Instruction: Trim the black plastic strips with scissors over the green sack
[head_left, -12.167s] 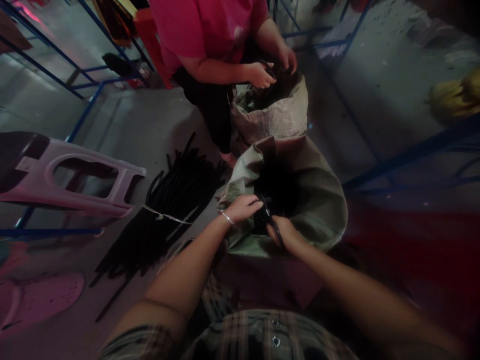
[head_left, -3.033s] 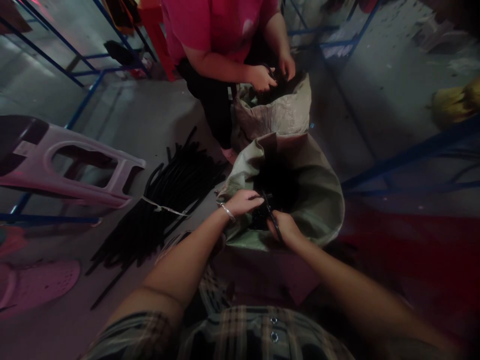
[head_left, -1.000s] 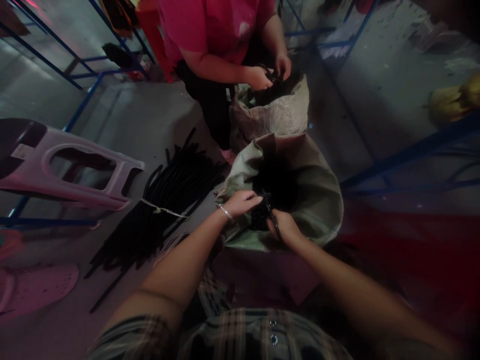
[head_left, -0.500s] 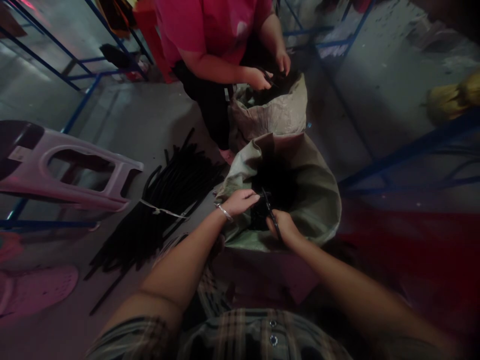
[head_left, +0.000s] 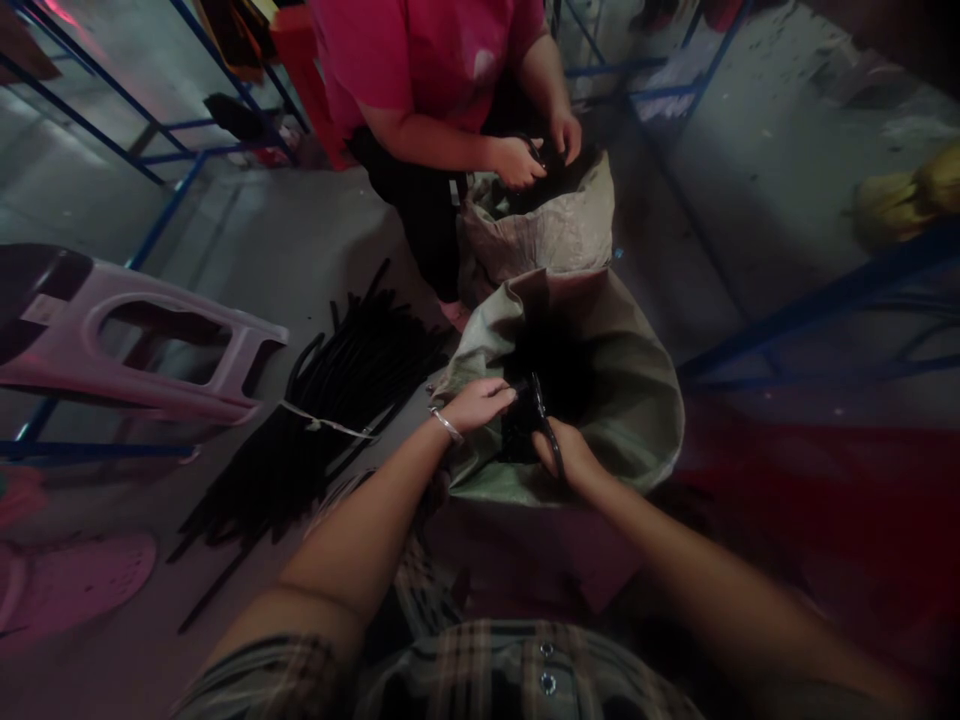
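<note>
My right hand (head_left: 568, 455) is shut on a pair of black-handled scissors (head_left: 546, 430), whose blades point up into a green woven sack (head_left: 637, 420). My left hand (head_left: 480, 405), with a metal bangle at the wrist, grips black rubber tubing (head_left: 521, 435) at the sack's near edge, close to the scissors. The dark mass inside the sack is too shadowed to make out. Beyond it, a co-worker's hands (head_left: 540, 150) work in a second, paler woven sack (head_left: 540, 235), and one of them holds a small dark tool.
A bundle of black tubing tied with white string (head_left: 322, 420) lies on the concrete floor left of my arm. Further left is a toppled pink-white plastic stool (head_left: 127, 345). Blue metal rack frames (head_left: 817, 320) stand on both sides, and a pink perforated clog (head_left: 67, 590) lies bottom left.
The scissors in my right hand have turned slightly, with their blades closer to the tubing at my left fingertips. The co-worker's hands have shifted a little at the paler sack.
</note>
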